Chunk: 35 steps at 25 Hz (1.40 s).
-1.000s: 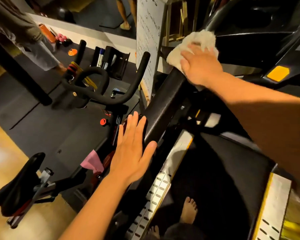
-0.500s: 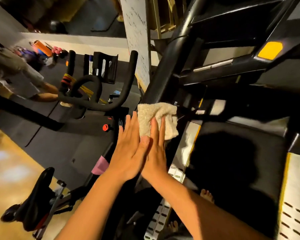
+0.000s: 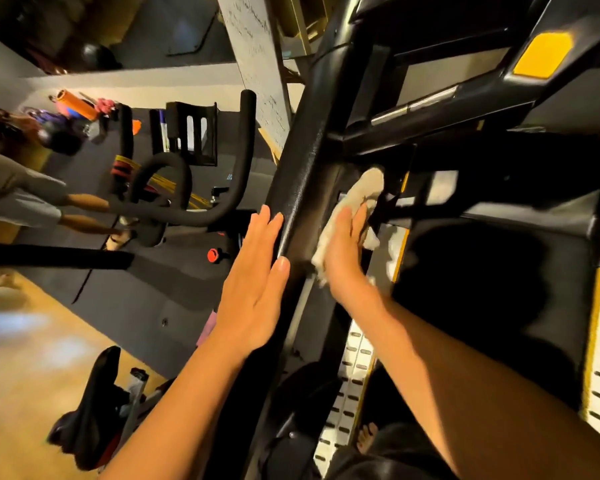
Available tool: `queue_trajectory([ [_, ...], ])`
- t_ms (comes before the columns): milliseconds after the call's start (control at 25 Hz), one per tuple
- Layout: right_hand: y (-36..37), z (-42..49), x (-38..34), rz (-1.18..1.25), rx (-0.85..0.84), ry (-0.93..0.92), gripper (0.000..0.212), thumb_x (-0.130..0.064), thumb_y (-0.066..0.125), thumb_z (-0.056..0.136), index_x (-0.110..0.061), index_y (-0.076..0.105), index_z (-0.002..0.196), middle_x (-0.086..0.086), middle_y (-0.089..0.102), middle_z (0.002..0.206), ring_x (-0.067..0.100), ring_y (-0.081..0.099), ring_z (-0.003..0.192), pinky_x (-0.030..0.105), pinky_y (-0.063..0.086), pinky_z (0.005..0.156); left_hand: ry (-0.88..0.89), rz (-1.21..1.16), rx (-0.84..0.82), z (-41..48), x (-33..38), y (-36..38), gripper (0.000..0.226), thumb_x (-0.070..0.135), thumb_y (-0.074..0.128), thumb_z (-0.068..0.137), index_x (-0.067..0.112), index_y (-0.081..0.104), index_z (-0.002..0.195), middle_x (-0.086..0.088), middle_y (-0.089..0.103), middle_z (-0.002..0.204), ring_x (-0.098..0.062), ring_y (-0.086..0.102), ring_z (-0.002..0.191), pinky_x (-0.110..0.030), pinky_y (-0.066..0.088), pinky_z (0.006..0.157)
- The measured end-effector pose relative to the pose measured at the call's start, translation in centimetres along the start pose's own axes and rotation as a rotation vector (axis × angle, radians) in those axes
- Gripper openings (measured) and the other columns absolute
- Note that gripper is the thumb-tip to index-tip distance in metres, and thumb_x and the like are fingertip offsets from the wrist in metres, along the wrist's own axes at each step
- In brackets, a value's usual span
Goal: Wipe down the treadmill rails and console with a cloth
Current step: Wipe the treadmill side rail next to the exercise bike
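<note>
Right hand: released, fingers straight, palm pressing the cloth flat against the inner side of the treadmill rail; the thumb is not visible. Left hand: also released, fingers straight and together, laid flat on the outer side of the same rail, opposite the right hand, holding nothing. The step in hand is judged to be the wiping of this rail near its lower end. To do it well, the right palm should hold even pressure and travel the length of the rail in overlapping passes, with the cloth spread wider under the fingers so that bare skin does not ride the surface; the left hand serves well as a brace. The cloth is a cream, towel-like piece, bunched rather than folded, with one end standing past the fingertips and a loose flap hanging at the palm's right. The rail is black, with a fine pebbled skin that may hold dust in its grain. The console, with its yellow patch, lies beyond the rail's upper end and is not being touched.
</note>
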State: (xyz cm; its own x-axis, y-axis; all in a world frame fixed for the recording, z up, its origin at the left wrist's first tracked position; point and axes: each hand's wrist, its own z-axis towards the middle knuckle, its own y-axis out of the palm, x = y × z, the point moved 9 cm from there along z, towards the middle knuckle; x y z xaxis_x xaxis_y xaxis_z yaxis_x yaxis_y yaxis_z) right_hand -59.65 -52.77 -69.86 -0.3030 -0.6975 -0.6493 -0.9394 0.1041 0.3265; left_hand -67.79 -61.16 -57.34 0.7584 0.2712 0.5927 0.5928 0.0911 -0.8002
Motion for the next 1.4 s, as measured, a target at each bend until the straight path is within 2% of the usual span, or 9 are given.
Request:
queue_trajectory([
  [240, 1.1, -11.4, 8.2, -0.417, -0.213, -0.117, 0.053, -0.045, 0.022, 0.098, -0.055, -0.015, 0.135, -0.018, -0.016, 0.158, -0.001, -0.004, 0.145, 0.03, 0.006, 0.122, 0.015, 0.015, 0.013, -0.1, 0.0, -0.1, 0.059, 0.046, 0.024, 0.099, 0.026, 0.018, 0.154, 0.015, 0.004, 0.163, -0.004, 0.0, 0.149, -0.031, 0.009, 0.121],
  [360, 2.8, -10.9, 2.1, -0.729, -0.337, -0.494, 0.069, -0.022, 0.032, 0.102, -0.045, -0.02, 0.141, -0.017, -0.033, 0.152, 0.0, -0.015, 0.143, 0.025, 0.007, 0.12, 0.047, -0.04, 0.018, 0.0, 0.6, -0.3, 0.057, 0.043, 0.022, 0.1, 0.026, 0.017, 0.154, 0.012, 0.01, 0.163, -0.009, 0.006, 0.15, -0.031, 0.01, 0.122],
  [520, 6.9, -9.0, -7.0, -1.281, -0.38, -1.262, 0.057, -0.034, 0.046, 0.089, -0.021, 0.042, 0.144, 0.006, 0.024, 0.159, 0.038, 0.019, 0.145, 0.054, 0.01, 0.119, 0.023, -0.151, 0.111, 0.3, 0.6, -1.2, 0.059, 0.039, 0.027, 0.099, 0.024, 0.013, 0.154, 0.014, 0.018, 0.16, -0.006, 0.019, 0.147, -0.039, 0.023, 0.119],
  [600, 9.4, -7.1, -9.6, -1.663, -0.434, -1.392, 0.054, -0.046, 0.037, 0.088, -0.025, 0.056, 0.134, 0.003, 0.044, 0.149, 0.037, 0.032, 0.14, 0.056, 0.003, 0.119, -0.056, -0.131, 0.137, -0.1, -0.6, -1.2, 0.066, 0.048, 0.028, 0.096, 0.026, 0.008, 0.155, 0.014, 0.01, 0.162, -0.005, 0.012, 0.148, -0.043, 0.018, 0.12],
  [920, 15.8, -0.3, -14.0, -2.342, -0.419, -1.005, 0.054, -0.054, 0.021, 0.091, -0.031, 0.065, 0.113, 0.01, 0.059, 0.126, 0.032, 0.045, 0.119, 0.052, 0.015, 0.112, -0.128, -0.159, 0.297, -0.5, -2.0, -2.3, 0.065, 0.044, 0.031, 0.094, 0.024, 0.015, 0.153, 0.005, 0.015, 0.16, -0.009, 0.009, 0.148, -0.044, 0.016, 0.121],
  [1080, 15.2, -8.5, -5.0, -2.312, -0.788, -1.336, 0.04, -0.047, 0.026, 0.087, -0.028, 0.062, 0.085, 0.001, 0.064, 0.093, 0.027, 0.055, 0.085, 0.042, 0.035, 0.082, -0.05, -0.379, 0.517, -1.8, -2.6, -4.0, 0.038, 0.038, 0.037, 0.095, 0.018, 0.041, 0.128, -0.004, 0.043, 0.139, -0.019, 0.042, 0.131, -0.041, 0.038, 0.107],
  [1240, 15.7, -8.2, -4.1, -2.312, -1.087, -1.231, 0.045, -0.054, 0.019, 0.093, -0.039, 0.06, 0.107, -0.003, 0.063, 0.101, 0.027, 0.059, 0.09, 0.044, 0.044, 0.078, -0.258, -0.576, 0.529, -2.1, -5.5, -4.1, 0.032, 0.043, 0.036, 0.091, 0.032, 0.035, 0.121, 0.007, 0.044, 0.125, -0.002, 0.046, 0.113, -0.012, 0.034, 0.092],
  [1320, 16.5, -4.7, -6.2, -2.497, -1.057, -1.005, 0.055, -0.067, 0.01, 0.086, -0.047, 0.054, 0.113, -0.004, 0.063, 0.111, 0.028, 0.059, 0.101, 0.045, 0.046, 0.084, -0.337, -0.525, 0.41, -1.7, -6.1, -3.0, 0.039, 0.043, 0.04, 0.088, 0.029, 0.037, 0.125, 0.008, 0.047, 0.123, -0.004, 0.047, 0.11, -0.009, 0.031, 0.09],
  [1400, 17.8, 0.4, -10.2, -2.658, -0.757, -0.728, 0.07, -0.079, 0.012, 0.072, -0.048, 0.06, 0.112, -0.001, 0.061, 0.127, 0.03, 0.055, 0.116, 0.041, 0.042, 0.096, -0.342, -0.359, 0.287, -1.1, -5.3, -2.0, 0.048, 0.042, 0.045, 0.087, 0.023, 0.04, 0.132, 0.004, 0.053, 0.13, -0.014, 0.05, 0.117, -0.021, 0.037, 0.092],
])
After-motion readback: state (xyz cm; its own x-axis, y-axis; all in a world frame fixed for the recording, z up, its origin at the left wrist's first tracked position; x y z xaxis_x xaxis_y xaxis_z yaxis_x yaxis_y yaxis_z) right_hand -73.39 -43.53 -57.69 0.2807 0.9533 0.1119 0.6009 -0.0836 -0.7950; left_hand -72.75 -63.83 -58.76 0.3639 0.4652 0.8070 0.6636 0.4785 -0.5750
